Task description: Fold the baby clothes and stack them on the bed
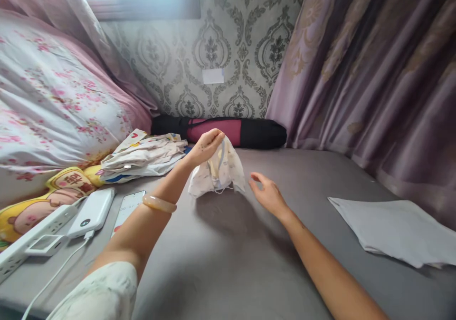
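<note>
My left hand [207,146], with a pale bangle on the forearm, is closed on the top of a small white printed cloth [233,165]. The cloth hangs from my fingers above the grey sheet, with bluish and yellowish parts showing in its fold and thin white strings at its lower edge. Whether it is a garment I cannot tell. To its right, my right hand [269,194] is apart from the cloth. Its fingers are slightly curved, thumb and forefinger separated, and nothing is in them.
Folded printed clothes [149,153] lie in a pile at left. Nearer are a phone [130,208], a white power bank [93,210] with a cable, and a power strip [39,234]. A black and maroon roll [213,130] lies along the wall. White folded cloth [399,227] rests at right.
</note>
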### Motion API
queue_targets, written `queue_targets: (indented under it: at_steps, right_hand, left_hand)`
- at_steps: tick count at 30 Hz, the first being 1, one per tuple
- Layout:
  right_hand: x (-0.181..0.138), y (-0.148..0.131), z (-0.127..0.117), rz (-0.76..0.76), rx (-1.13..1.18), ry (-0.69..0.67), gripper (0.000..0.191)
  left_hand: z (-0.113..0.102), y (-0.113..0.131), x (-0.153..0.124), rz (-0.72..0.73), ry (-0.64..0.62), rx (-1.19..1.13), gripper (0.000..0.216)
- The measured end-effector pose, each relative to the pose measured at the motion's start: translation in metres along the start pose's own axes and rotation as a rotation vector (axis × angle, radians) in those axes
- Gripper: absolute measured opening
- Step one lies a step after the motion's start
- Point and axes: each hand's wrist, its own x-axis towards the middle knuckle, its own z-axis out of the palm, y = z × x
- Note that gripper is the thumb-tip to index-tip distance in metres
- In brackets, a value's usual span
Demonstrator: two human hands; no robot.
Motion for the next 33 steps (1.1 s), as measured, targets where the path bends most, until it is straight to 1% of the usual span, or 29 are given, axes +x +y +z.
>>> queue_targets:
  at_steps: [2,4,6,8,12,14,15,19,22,26,28,31,33]
  right_hand:
    - [0.015,-0.018,0.012,-0.025,0.100,0.106,0.039]
    - [0.025,-0.028,0.019,-0.034,0.137,0.175,0.035]
    - [0.033,-0.029,0.021,-0.003,0.163,0.206,0.032]
    - [0.039,-0.023,0.017,0.056,0.224,0.196,0.034]
    - [0.047,-0.009,-0.007,0.121,0.396,0.129,0.036]
    - [0.048,-0.008,-0.023,0.126,0.445,0.086,0.037]
    - [0.047,-0.010,-0.032,0.129,0.457,0.057,0.038]
    - [0.039,-0.021,-0.065,0.161,0.423,-0.099,0.038]
    - [0.031,-0.019,-0.081,0.229,0.379,-0.219,0.039]
    - [0.027,0.004,-0.088,0.288,0.263,-0.385,0.042]
    - [0.029,0.019,-0.086,0.289,0.141,-0.412,0.042]
    - [0.032,0.038,-0.081,0.255,-0.022,-0.460,0.040]
    - [0.033,0.044,-0.077,0.212,-0.047,-0.519,0.034]
  left_hand:
    - [0.012,0.009,-0.001,0.010,-0.061,-0.024,0.035]
    - [0.022,0.014,-0.003,0.009,-0.100,-0.039,0.035]
    - [0.029,0.014,-0.005,-0.023,-0.114,-0.049,0.034]
    - [0.031,0.010,-0.009,-0.085,-0.107,-0.063,0.033]
    - [0.031,-0.003,-0.016,-0.197,-0.061,-0.145,0.024]
    - [0.034,-0.007,-0.021,-0.221,-0.068,-0.207,0.018]
    - [0.037,-0.008,-0.023,-0.228,-0.086,-0.234,0.020]
    - [0.056,-0.006,-0.032,-0.236,-0.137,-0.343,0.027]
    - [0.070,-0.006,-0.038,-0.227,-0.161,-0.424,0.027]
    - [0.088,-0.015,-0.044,-0.287,-0.220,-0.487,0.023]
    - [0.096,-0.022,-0.048,-0.324,-0.206,-0.476,0.021]
    - [0.107,-0.032,-0.054,-0.349,-0.185,-0.399,0.022]
    - [0.112,-0.036,-0.056,-0.376,-0.197,-0.348,0.024]
